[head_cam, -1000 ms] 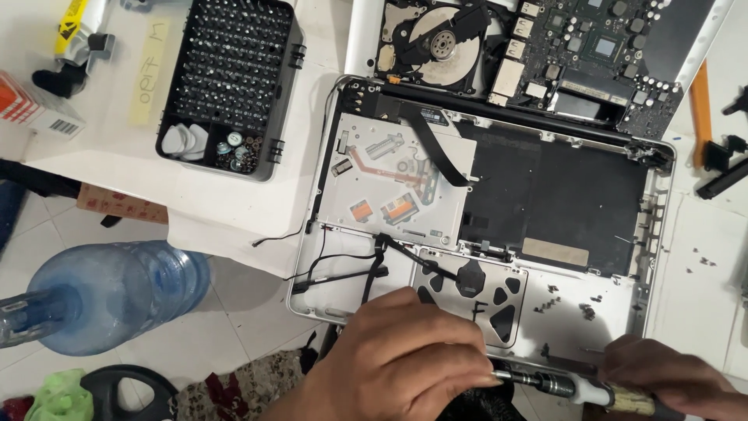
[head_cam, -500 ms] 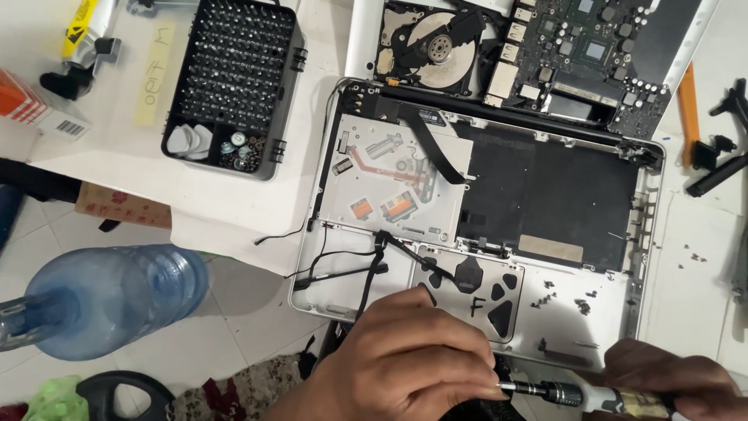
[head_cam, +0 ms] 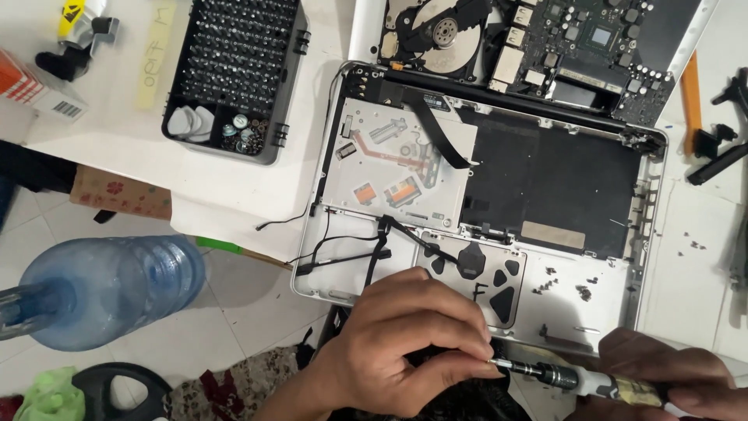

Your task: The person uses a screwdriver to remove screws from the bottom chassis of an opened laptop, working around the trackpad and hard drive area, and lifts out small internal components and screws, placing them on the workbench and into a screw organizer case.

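Note:
An opened silver laptop case point(head_cam: 639, 257) lies on the white table, its optical drive point(head_cam: 397, 160) and trackpad underside point(head_cam: 475, 269) exposed. At the bottom of the view my right hand point(head_cam: 674, 382) grips the handle of a precision screwdriver point(head_cam: 561, 376) held level, pointing left. My left hand point(head_cam: 413, 343) is curled with its fingertips pinched at the screwdriver's tip, just below the case's front edge. What the fingertips pinch is too small to see.
A removed logic board point(head_cam: 592, 43) and hard drive point(head_cam: 432, 31) lie beyond the case. A black bit-set tray point(head_cam: 234, 74) sits at upper left. Loose screws point(head_cam: 565, 284) rest in the palm rest. A large water bottle point(head_cam: 93, 288) stands on the tiled floor, left.
The view has shifted slightly, and the laptop now sits lower and further left in it. My left fingertips have closed onto the screwdriver's tip; both hands remain at the bottom.

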